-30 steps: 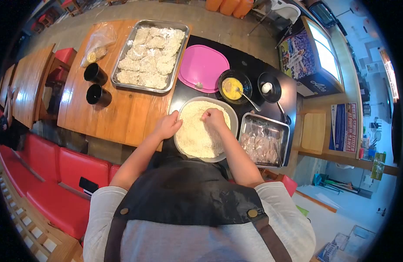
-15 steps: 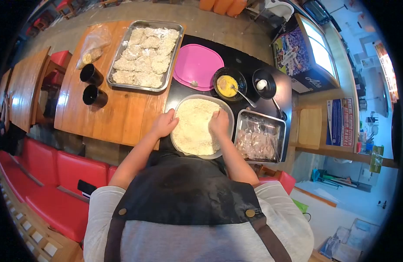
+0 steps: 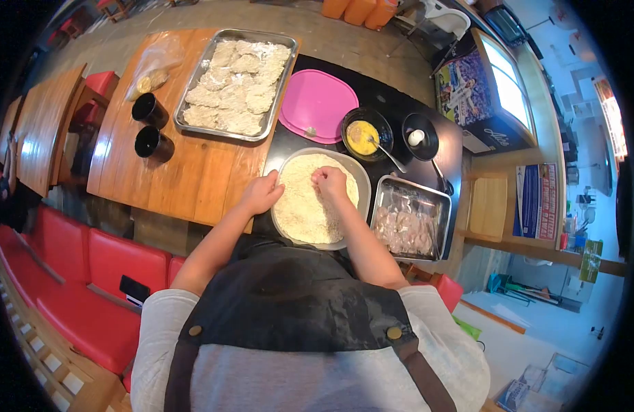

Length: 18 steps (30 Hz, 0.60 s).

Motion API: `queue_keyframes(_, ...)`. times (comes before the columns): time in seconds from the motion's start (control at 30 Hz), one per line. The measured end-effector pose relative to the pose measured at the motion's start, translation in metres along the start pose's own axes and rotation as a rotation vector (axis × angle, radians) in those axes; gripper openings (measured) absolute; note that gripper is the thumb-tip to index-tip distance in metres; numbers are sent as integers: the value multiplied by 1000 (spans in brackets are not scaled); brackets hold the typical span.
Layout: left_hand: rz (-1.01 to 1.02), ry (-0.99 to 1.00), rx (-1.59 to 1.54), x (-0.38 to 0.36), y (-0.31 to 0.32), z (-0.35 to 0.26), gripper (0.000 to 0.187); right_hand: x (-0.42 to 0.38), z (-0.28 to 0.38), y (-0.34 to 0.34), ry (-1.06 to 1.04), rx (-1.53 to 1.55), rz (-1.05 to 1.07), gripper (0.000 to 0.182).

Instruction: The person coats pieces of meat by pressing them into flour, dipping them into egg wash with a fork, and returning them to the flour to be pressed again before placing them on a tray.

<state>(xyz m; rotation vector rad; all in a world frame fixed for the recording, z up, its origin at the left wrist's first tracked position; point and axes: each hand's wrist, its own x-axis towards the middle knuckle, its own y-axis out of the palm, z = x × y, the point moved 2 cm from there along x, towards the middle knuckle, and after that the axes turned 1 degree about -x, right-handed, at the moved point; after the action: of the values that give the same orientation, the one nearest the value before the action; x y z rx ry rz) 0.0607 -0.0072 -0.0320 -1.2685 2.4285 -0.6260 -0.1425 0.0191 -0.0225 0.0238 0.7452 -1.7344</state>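
In front of my apron stands a pale plastic tub filled with cream-coloured breadcrumbs. My left hand grips the tub's left rim. Over the crumbs, towards the far side, is my right hand, its fingers curled together; what they hold, if anything, is hidden. Right of the tub, a metal tray contains raw meat pieces. Beyond it sits a black bowl of beaten egg with a spoon leaning in it.
A large metal tray of crumbed pieces lies on the wooden table. Two black cups and a plastic bag are left of it. A pink lid and a small black pan holding an egg stand behind.
My right hand has moved left and slightly away from me, from the tub's right side to over the crumbs. My left hand stays on the rim. The view has shifted slightly.
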Motion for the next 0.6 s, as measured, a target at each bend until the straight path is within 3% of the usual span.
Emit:
queue_keyframes(0.1,23,-42,35,-1,-3,-4,29,19,-8,8,74,-11,-48,8)
queue_keyframes(0.23,-17,14,87,6,-3,0,29,30,-9,3,-197,-224,-8,6)
queue_keyframes(0.43,49,-39,34,-1,3,3,28,23,-14,27,-258,-441,-201,9)
queue_keyframes(0.5,46,-25,36,2,-1,1,28,30,-9,15,-157,-389,54,8)
queue_keyframes(0.57,24,-17,18,4,-3,0,28,16,-3,12,-191,-397,36,9)
queue_keyframes(0.6,15,-8,0,1,0,1,28,13,-15,19,-193,-413,-69,6)
